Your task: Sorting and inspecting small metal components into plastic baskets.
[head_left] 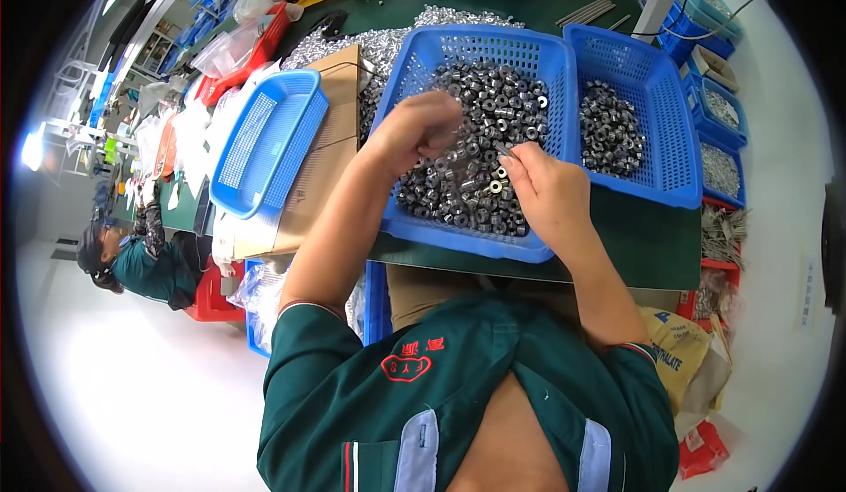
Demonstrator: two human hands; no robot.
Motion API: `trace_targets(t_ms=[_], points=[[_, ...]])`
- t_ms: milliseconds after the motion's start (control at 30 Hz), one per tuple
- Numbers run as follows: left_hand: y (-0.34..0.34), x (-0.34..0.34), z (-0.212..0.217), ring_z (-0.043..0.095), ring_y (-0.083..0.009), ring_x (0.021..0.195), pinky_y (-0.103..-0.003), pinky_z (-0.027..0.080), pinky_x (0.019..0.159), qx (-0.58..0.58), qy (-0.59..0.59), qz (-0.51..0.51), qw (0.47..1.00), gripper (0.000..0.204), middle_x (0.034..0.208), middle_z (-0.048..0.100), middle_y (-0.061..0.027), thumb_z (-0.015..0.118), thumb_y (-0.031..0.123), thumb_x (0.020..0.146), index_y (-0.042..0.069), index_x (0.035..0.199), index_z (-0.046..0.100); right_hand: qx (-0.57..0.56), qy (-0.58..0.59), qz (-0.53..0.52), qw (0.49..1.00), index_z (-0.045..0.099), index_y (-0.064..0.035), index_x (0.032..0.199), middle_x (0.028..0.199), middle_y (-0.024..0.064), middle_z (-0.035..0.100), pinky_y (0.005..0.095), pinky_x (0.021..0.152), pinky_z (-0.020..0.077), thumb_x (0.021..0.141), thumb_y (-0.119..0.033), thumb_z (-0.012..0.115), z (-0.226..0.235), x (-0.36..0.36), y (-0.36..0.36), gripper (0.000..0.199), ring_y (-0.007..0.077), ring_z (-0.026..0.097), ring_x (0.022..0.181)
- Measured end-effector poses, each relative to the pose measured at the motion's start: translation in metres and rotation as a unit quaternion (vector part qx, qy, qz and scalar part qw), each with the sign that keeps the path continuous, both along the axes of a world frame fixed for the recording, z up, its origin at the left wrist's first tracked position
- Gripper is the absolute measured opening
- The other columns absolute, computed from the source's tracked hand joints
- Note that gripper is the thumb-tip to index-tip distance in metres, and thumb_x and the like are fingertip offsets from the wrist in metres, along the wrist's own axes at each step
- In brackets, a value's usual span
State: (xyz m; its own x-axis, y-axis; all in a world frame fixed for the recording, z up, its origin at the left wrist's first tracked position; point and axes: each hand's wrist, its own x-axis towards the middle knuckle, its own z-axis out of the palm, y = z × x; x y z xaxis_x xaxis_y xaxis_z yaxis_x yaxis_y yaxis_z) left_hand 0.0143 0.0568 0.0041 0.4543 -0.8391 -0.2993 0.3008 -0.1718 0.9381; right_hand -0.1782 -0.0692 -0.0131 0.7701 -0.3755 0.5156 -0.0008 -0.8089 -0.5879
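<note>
A blue plastic basket (414, 60) in front of me is heaped with small grey metal ring parts (493, 96). My left hand (421, 126) hovers over the heap with its fingers curled shut around a handful of these parts. My right hand (545, 188) rests over the near side of the heap, its thumb and fingers pinching a small metal piece at about mid-basket. A second blue basket (665, 113) to the right holds a smaller pile of the same parts (608, 131).
An empty blue tray (264, 140) lies on a cardboard box (330, 140) to the left. Loose shiny parts (370, 47) pile behind the baskets on the green table (643, 245). More blue bins (723, 113) stand at right. A person (141, 258) sits at far left.
</note>
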Motion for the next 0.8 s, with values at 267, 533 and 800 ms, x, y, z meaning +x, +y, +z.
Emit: trace_targets(t_ms=[267,533,800], points=[[-0.009,-0.025,-0.016,0.064,-0.0330,0.088,-0.044,0.050,0.075,0.277,-0.627,-0.140,0.715,0.024,0.087,0.066,-0.0127,0.068,0.024,0.076,0.010,0.095,0.066,-0.018,0.011,0.008,1.000,0.054,-0.0090,0.079,0.057,0.0106,0.057,0.0432,0.046,0.0399,0.090,-0.026,0.061,0.000,-0.001,0.001,0.021,0.0322,0.058,0.052],[-0.016,-0.036,-0.022,0.065,-0.0353,0.084,-0.046,0.050,0.070,0.285,-0.672,-0.143,0.668,0.020,0.087,0.066,-0.0157,0.065,0.023,0.080,0.005,0.087,0.059,-0.022,0.023,0.015,0.999,0.054,-0.0093,0.078,0.057,0.0104,0.058,0.0439,0.046,0.0404,0.090,-0.027,0.060,0.000,0.001,0.001,0.022,0.0322,0.059,0.053],[-0.011,-0.005,-0.020,0.055,-0.0160,0.064,-0.031,0.042,0.053,0.126,-0.235,-0.056,0.962,0.021,0.075,0.059,-0.0084,0.061,0.024,0.090,0.003,0.092,0.059,-0.025,0.027,0.009,0.999,0.054,-0.0091,0.079,0.058,0.0110,0.059,0.0447,0.048,0.0415,0.090,-0.027,0.060,0.001,0.001,0.001,0.022,0.0331,0.059,0.054]])
